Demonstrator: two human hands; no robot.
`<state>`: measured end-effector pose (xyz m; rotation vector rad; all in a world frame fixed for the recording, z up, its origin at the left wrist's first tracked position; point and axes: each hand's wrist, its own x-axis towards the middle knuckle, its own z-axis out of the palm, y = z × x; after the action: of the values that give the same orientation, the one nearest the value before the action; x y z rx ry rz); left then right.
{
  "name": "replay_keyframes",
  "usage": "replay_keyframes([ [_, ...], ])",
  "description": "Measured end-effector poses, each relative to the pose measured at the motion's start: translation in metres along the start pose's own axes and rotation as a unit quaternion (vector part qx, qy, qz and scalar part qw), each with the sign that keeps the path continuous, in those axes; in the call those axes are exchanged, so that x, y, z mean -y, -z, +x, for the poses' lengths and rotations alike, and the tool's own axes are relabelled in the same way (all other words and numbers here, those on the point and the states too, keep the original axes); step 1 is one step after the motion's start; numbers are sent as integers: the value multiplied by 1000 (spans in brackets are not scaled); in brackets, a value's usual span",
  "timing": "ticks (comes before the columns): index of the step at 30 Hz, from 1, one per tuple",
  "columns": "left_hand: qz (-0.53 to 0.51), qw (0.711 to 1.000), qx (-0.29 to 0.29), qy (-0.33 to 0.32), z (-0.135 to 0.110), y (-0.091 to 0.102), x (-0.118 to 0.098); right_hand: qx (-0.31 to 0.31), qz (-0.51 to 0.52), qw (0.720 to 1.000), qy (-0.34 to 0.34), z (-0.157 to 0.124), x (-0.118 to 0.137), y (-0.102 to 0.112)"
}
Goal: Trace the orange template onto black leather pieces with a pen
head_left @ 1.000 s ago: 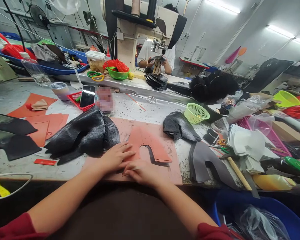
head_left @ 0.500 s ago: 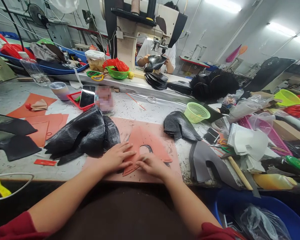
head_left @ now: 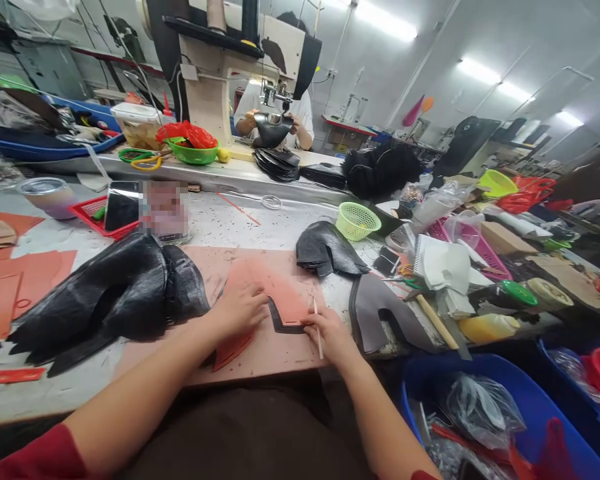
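An orange curved template (head_left: 285, 283) lies on a black leather piece (head_left: 282, 322), whose dark edge shows along the inner cutout. My left hand (head_left: 243, 308) rests on the template with fingers spread, pressing on its left part. At the template's right end, my right hand (head_left: 333, 337) pinches a thin white pen-like stick (head_left: 319, 333), held nearly upright with its lower end toward me. Both pieces lie on a pinkish board (head_left: 180, 357). To the left is a stack of glossy black leather pieces (head_left: 130, 280).
A smaller black leather stack (head_left: 325, 247) and grey pieces (head_left: 380, 310) lie to the right, near a light-green basket (head_left: 357, 221) and a wooden stick (head_left: 437, 322). A red basket with a phone (head_left: 123, 207) stands at left. Across the bench, a person works at a sewing machine (head_left: 205, 87).
The view has swung right. My right hand has moved from the template's cutout to its right end, and the stick now shows clearly. My left hand stays on the template.
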<state>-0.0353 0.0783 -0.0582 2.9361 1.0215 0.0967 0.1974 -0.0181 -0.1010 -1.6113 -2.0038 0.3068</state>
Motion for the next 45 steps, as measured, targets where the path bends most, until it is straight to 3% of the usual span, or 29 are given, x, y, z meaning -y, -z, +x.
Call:
replay_keyframes([
  [6, -38, 995, -9, -88, 31, -25, -4, -58, -7, 998, -1, -1, 5, -8],
  [18, -49, 991, -41, -114, 31, -29, 0, -61, 5, 998, 1, -1, 7, -5],
  [21, -56, 991, -38, -114, 32, -30, 1, -39, 74, 996, -21, 0, 3, 5],
  [25, -64, 991, -37, -114, 32, -29, 2, -75, 183, 976, -96, 5, -3, 21],
  [28, -62, 990, -41, -120, 33, -28, 2, -29, 201, 973, -107, 12, 3, 22],
  [31, -56, 990, -51, -122, 33, -30, 2, 36, 157, 983, -92, 20, 17, 12],
  [35, -56, 988, -63, -126, 32, -33, 2, 60, 136, 987, -54, 28, 31, 4],
  [38, -46, 990, -54, -123, 32, -34, 3, 84, 178, 978, -65, 28, 20, 15],
  [42, -38, 991, -46, -116, 30, -34, 2, 111, 256, 948, -156, 31, -9, 34],
  [45, -40, 990, -66, -116, 25, -34, -1, 115, 308, 931, -159, 50, -16, 27],
])
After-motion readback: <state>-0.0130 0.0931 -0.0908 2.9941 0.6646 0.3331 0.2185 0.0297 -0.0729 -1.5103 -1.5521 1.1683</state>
